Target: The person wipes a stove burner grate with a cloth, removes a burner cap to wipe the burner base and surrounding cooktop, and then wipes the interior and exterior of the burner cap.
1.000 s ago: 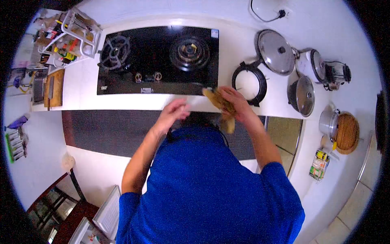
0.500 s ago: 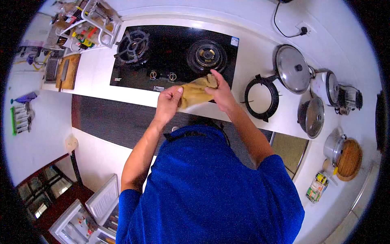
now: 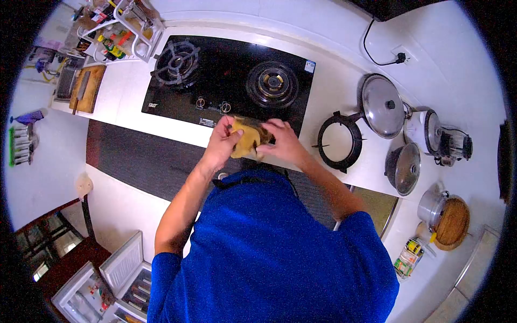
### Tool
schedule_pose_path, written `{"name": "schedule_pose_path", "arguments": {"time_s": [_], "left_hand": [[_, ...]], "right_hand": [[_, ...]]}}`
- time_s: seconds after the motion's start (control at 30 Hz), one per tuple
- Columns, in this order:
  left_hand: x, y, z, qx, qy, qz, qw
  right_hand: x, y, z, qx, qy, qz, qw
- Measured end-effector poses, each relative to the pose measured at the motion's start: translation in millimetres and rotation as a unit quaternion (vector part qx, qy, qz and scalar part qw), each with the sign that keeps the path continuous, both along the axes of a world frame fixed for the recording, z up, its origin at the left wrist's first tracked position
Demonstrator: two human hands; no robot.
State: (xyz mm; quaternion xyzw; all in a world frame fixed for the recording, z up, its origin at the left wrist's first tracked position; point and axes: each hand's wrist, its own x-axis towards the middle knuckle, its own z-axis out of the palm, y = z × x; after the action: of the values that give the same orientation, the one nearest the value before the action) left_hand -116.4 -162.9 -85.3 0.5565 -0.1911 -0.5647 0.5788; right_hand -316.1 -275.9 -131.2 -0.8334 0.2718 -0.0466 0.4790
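Between my two hands is a yellow-brown cloth [image 3: 246, 141], crumpled and dark-stained along its upper side. My left hand [image 3: 222, 142] pinches its left end, thumb on top. On the other end, my right hand [image 3: 281, 141] has its fingers closed around the cloth's edge. Both hands are over the front edge of the counter, just before the black gas stove [image 3: 226, 70]. The stove's right burner [image 3: 273, 82] has no grate on it, while a grate covers the left burner [image 3: 176, 62]. A round black pan support [image 3: 339, 141] lies on the counter to the right.
A wok lid [image 3: 381, 105], a white rice cooker [image 3: 423, 132] and a lidded pot [image 3: 404, 168] stand at the right. A knife [image 3: 82, 89] lies on a cutting board [image 3: 91, 89] at the far left, below a white condiment rack [image 3: 126, 32].
The cloth has been bunched up and turned, now showing a dark-stained side. Both hands have come lower, toward my body, and the whole view has shifted slightly.
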Motion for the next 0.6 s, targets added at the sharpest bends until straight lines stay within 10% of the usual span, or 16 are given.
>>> {"name": "schedule_pose_path", "arguments": {"time_s": [0.07,0.2,0.3,0.6], "left_hand": [[0.4,1.8,-13.0,-0.036,-0.098,-0.097,0.990],[0.9,-10.6,-8.9,-0.011,-0.065,-0.043,0.997],[14.5,-30.6,-29.1,0.017,-0.091,0.025,0.995],[8.4,-179.4,-207.4,0.137,-0.357,-0.062,0.922]], "right_hand": [[9.5,13.1,3.8,-0.202,-0.103,-0.031,0.973],[9.0,21.7,-20.1,0.158,-0.082,-0.057,0.982],[-12.6,9.3,-35.6,0.196,-0.078,-0.080,0.974],[-100.1,-13.4,-1.5,0.533,-0.219,-0.326,0.750]]}}
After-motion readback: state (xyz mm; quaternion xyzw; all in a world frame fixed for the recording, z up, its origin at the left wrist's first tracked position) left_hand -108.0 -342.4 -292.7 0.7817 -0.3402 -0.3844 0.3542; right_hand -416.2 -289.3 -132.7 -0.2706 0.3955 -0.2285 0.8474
